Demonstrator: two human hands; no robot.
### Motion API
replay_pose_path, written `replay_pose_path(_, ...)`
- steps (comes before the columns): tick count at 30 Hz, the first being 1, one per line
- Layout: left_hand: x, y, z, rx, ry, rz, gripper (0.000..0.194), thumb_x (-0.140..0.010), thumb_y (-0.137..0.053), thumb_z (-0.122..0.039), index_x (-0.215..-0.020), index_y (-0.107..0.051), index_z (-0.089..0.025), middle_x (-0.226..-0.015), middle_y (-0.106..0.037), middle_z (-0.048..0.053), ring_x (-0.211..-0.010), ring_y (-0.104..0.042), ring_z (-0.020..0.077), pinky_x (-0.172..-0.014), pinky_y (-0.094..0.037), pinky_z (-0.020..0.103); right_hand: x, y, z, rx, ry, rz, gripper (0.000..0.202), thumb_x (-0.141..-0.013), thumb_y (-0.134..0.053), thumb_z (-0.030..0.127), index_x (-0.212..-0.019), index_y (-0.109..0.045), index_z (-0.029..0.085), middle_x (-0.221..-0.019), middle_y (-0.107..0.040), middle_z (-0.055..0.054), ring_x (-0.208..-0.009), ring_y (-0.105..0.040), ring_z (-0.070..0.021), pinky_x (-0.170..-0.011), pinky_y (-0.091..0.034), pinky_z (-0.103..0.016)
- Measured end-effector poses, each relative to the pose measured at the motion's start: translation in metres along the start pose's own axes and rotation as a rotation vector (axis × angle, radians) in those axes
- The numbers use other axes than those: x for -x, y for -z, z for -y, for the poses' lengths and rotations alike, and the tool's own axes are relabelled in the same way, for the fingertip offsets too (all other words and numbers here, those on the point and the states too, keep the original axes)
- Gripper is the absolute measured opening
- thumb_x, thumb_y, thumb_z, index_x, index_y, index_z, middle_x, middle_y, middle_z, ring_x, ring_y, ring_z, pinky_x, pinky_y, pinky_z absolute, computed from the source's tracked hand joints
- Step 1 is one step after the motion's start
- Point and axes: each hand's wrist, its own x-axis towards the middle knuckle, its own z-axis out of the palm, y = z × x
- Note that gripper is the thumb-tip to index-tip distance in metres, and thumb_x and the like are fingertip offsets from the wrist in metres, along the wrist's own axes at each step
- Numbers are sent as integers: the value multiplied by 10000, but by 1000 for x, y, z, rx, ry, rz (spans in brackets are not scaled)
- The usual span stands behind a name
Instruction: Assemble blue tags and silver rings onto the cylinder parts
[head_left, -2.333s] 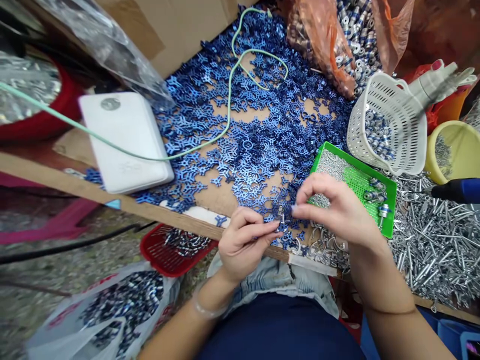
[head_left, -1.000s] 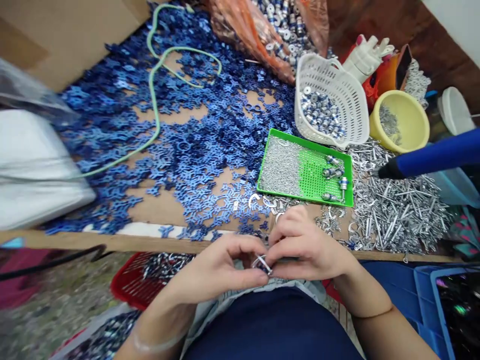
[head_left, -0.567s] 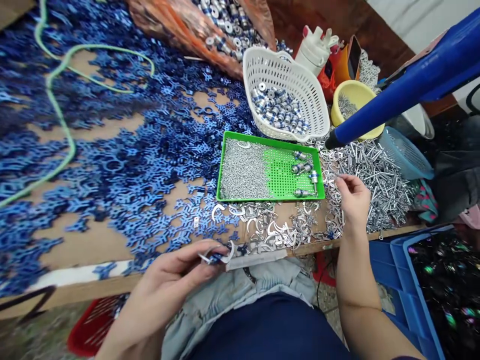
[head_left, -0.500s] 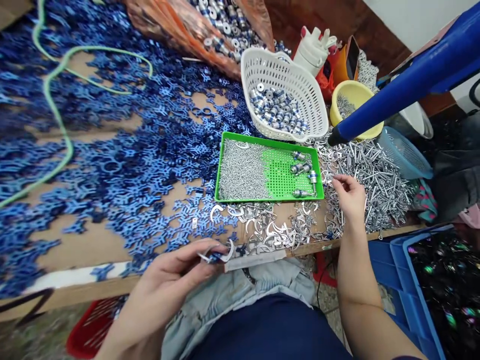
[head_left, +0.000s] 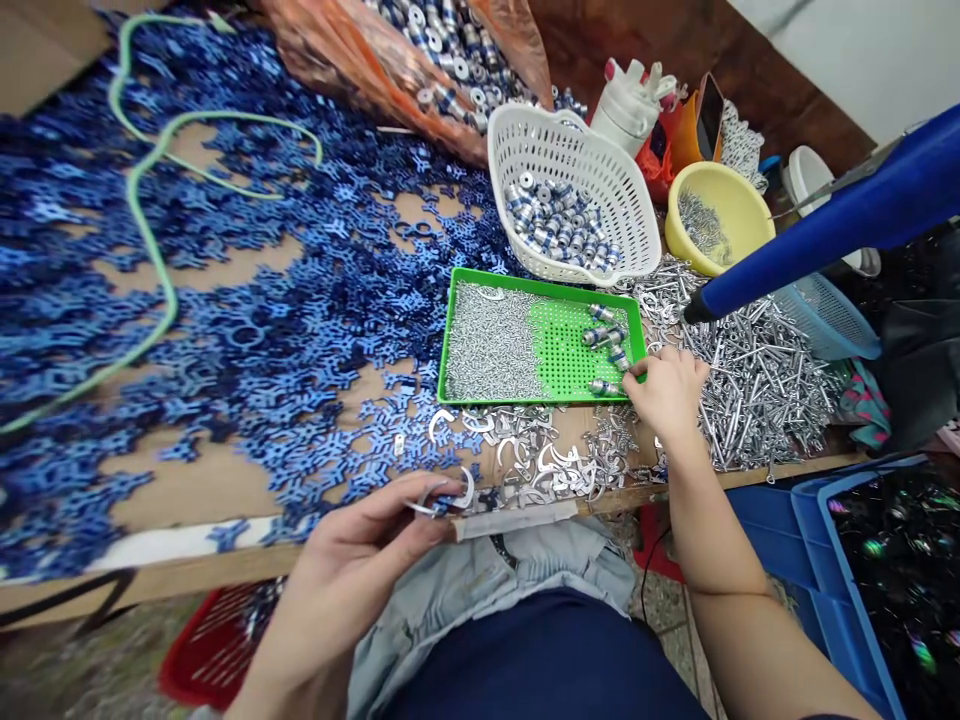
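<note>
My left hand (head_left: 367, 535), near the table's front edge, pinches a small blue bracket (head_left: 441, 503) with curved silver claws (head_left: 466, 490) on it. My right hand (head_left: 667, 390) reaches over the right end of the green tray (head_left: 491, 398), its fingers closed at the lower end of a blue-and-silver cylindrical part (head_left: 619, 358). The fingertips partly hide that end. Several similar cylindrical parts lie beside it in the tray, and small silver pins (head_left: 491, 345) fill the left side. Loose silver claws (head_left: 559, 465) are spread in front of the tray.
Blue three-armed brackets (head_left: 300, 280) cover the table's left side, under a pale green cord (head_left: 154, 240). A white basket (head_left: 637, 215) of cylinders stands behind the tray. Silver rods (head_left: 780, 390) are heaped at right, below a blue pole (head_left: 817, 215) and yellow bowl (head_left: 754, 215).
My right hand has moved left from the claws beside the tray to its right end. The cylindrical part at its fingers now tilts. My left hand still holds the bracket with claws.
</note>
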Motion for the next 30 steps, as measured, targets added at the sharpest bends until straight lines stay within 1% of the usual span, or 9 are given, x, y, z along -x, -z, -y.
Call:
replay_pose_path(5,-1,-10,2,205,-85,-46,165,-617,-765,-224,-778,-736,-249,-761,-700,2,-623,-633,120,-548,-526,165,32,14,8,-674,-26,-141,123,-799,-529,292,-828,-581,185,-863,-591,-46,-819,-543,-191,-738,-411,-350)
replay_pose_path(9,-5,-38,-15,504,-327,-259,213,-595,-799,-303,-786,-725,-244,-777,-689,-10,-700,-648,122,-699,-554,210,77,33,46,-1105,297,202,112,-846,-517,259,-940,-557,214,-787,-626,-2,-710,-595,-130,-640,-464,-260)
replay_pose_path(12,-10,-54,-36,743,-303,-138,229,-614,-778,-397,-781,-705,-259,-666,-632,-34,-620,-612,100,-616,-555,207,99,35,72,-1211,433,300,108,-831,-561,242,-935,-570,214,-776,-641,-3,-691,-600,-123,-628,-473,-246)
replay_pose_path(16,-11,-60,-50,935,-230,41,198,-683,-735,-380,-822,-691,-245,-526,-495,-63,-378,-382,19,-332,-346,87,109,24,90,-1430,358,397,377,-830,-581,233,-1195,-484,251,-673,-643,33,-586,-599,-113,-598,-493,-246)
replay_pose_path(18,-11,-58,-47,946,-239,50,195,-696,-729,-368,-835,-689,-238,-536,-491,-63,-383,-371,15,-337,-336,84,110,22,93,-1453,406,403,400,-838,-570,232,-1230,-495,265,-654,-648,31,-550,-592,-114,-574,-497,-251)
replay_pose_path(21,-11,-54,-39,920,-251,3,224,-671,-748,-376,-827,-691,-227,-602,-547,-47,-517,-493,38,-494,-447,110,109,27,89,-1390,456,262,325,-832,-574,206,-1146,-592,287,-676,-657,13,-544,-582,-123,-542,-485,-259)
replay_pose_path(24,-12,-48,-33,865,-223,46,247,-650,-755,-404,-819,-698,-234,-679,-590,-26,-689,-568,87,-675,-494,179,107,41,81,-1300,471,135,435,-810,-597,158,-1207,-543,327,-701,-661,6,-593,-594,-145,-537,-474,-269)
replay_pose_path(27,-14,-43,-31,779,-231,182,209,-661,-750,-388,-810,-706,-249,-766,-583,-8,-733,-559,113,-694,-485,230,104,54,74,-1201,543,68,536,-796,-607,128,-1272,-476,337,-728,-674,-3,-655,-614,-168,-551,-473,-282)
replay_pose_path(30,-14,-40,-29,679,-285,206,194,-671,-741,-386,-804,-717,-246,-791,-550,10,-694,-513,114,-625,-453,230,100,63,72,-1130,599,60,539,-803,-597,122,-1290,-461,310,-747,-688,-18,-674,-625,-179,-556,-480,-294)
